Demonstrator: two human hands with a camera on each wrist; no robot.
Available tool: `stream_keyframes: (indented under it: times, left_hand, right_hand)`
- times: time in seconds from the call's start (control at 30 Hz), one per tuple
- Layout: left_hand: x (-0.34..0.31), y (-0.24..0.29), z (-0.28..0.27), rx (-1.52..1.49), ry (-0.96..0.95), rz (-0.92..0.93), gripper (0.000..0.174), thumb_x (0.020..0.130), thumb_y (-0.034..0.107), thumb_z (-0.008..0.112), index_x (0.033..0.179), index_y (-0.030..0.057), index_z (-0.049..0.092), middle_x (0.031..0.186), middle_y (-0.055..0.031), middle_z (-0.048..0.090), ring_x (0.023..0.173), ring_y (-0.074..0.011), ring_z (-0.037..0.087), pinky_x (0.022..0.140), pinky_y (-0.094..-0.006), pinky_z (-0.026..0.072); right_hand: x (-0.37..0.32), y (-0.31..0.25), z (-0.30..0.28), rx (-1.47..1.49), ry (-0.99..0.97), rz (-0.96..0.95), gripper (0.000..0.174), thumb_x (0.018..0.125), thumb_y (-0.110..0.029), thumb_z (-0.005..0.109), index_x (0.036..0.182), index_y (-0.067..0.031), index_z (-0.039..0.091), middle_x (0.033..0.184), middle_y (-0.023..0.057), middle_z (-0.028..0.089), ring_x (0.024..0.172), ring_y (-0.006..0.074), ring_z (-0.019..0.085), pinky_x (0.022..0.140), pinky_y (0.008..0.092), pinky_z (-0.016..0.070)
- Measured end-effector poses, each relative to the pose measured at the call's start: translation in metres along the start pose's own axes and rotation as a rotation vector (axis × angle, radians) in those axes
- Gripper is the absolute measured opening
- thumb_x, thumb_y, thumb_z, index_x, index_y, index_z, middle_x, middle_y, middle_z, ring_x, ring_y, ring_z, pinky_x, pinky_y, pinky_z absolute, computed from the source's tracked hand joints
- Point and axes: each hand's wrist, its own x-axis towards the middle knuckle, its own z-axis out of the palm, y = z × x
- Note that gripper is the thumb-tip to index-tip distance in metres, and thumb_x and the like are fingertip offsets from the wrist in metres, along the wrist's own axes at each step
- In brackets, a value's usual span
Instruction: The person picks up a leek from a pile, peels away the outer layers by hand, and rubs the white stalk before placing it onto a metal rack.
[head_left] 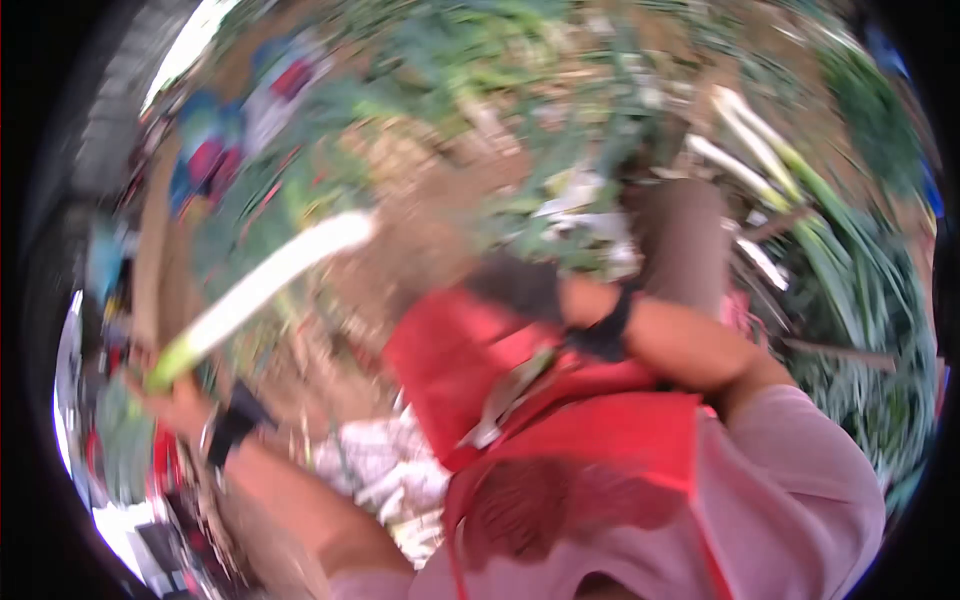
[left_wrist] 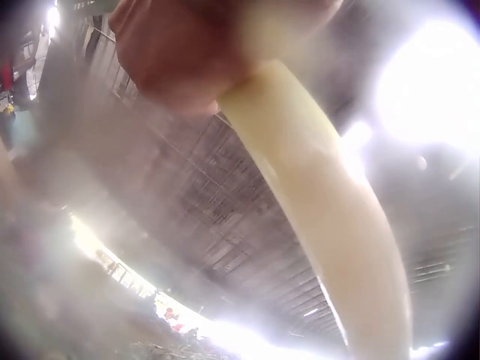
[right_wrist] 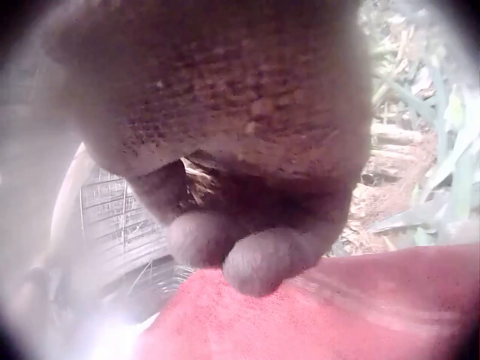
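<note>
My left hand (head_left: pixel 180 405), at the left of the head view, grips a leek (head_left: pixel 265 285) near where its white shank turns green. From the fist the thick white shank slants up and right, its root end free in the air. In the left wrist view the pale leek (left_wrist: pixel 322 195) comes out below the curled fingers. A dark knitted glove covers my right hand (head_left: pixel 515 285), which hangs over the red apron (head_left: pixel 600 440) at my lap. Its bare fingertips (right_wrist: pixel 262 262) curl loosely in the right wrist view, nothing visible between them.
More leeks (head_left: pixel 770 160) lie in a pile on the right, white ends away from me. Cut green leaves (head_left: pixel 440 80) litter the ground ahead. Pale scraps (head_left: pixel 390 465) lie beside the apron, and bright bundles (head_left: pixel 210 150) sit at the far left.
</note>
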Motion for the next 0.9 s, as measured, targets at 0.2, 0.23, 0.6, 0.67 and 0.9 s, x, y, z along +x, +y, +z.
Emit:
stream_keyframes:
  times: [0.2,0.23,0.6,0.67,0.9]
  left_hand:
    - [0.075,-0.064,-0.020,-1.019,0.164,-0.613,0.033,0.090,0.030,0.053,0.108,0.0022,0.048,0.104,-0.0193,0.056,0.102,-0.0358,0.051,0.092,-0.0577,0.0371]
    - [0.088,-0.064,-0.026,-1.075,0.177,-0.591,0.032,0.091,0.033,0.051,0.104,0.0039,0.050,0.103,-0.0197,0.055,0.102,-0.0377,0.050,0.092,-0.0609,0.0353]
    - [0.079,0.062,0.099,-0.905,-0.038,-0.421,0.027,0.095,0.030,0.052,0.085,0.0052,0.046,0.073,-0.0030,0.042,0.064,-0.0164,0.042,0.062,-0.0299,0.0408]
    - [0.079,0.090,0.122,-1.046,-0.005,-0.472,0.026,0.094,0.028,0.054,0.088,0.0037,0.049,0.074,-0.0033,0.043,0.065,-0.0144,0.045,0.059,-0.0271,0.0416]
    - [0.024,0.247,0.252,-0.902,-0.098,-0.254,0.020,0.088,0.014,0.064,0.096,-0.0035,0.059,0.081,-0.0067,0.057,0.069,-0.0140,0.052,0.061,-0.0256,0.0460]
  right_hand:
    - [-0.039,0.121,-0.066,-0.616,-0.232,0.365,0.031,0.087,-0.004,0.051,0.117,0.0026,0.057,0.114,0.0120,0.060,0.102,0.0208,0.057,0.088,0.0334,0.0475]
    - [-0.066,0.203,-0.086,-0.518,-0.132,0.255,0.033,0.084,-0.007,0.056,0.115,-0.0023,0.060,0.105,0.0086,0.063,0.092,0.0200,0.057,0.084,0.0332,0.0478]
    - [-0.049,0.017,-0.162,-0.882,-0.062,0.651,0.073,0.071,-0.031,0.078,0.132,-0.0094,0.046,0.114,0.0170,0.062,0.104,0.0343,0.059,0.089,0.0408,0.0475]
    - [-0.037,-0.021,-0.192,-0.957,0.286,0.549,0.058,0.077,-0.027,0.074,0.126,-0.0069,0.052,0.108,0.0132,0.064,0.090,0.0286,0.063,0.080,0.0382,0.0506]
    - [0.003,-0.178,-0.206,-0.845,0.500,-0.374,0.032,0.089,-0.015,0.054,0.119,-0.0041,0.057,0.110,0.0108,0.063,0.086,0.0171,0.062,0.069,0.0312,0.0520]
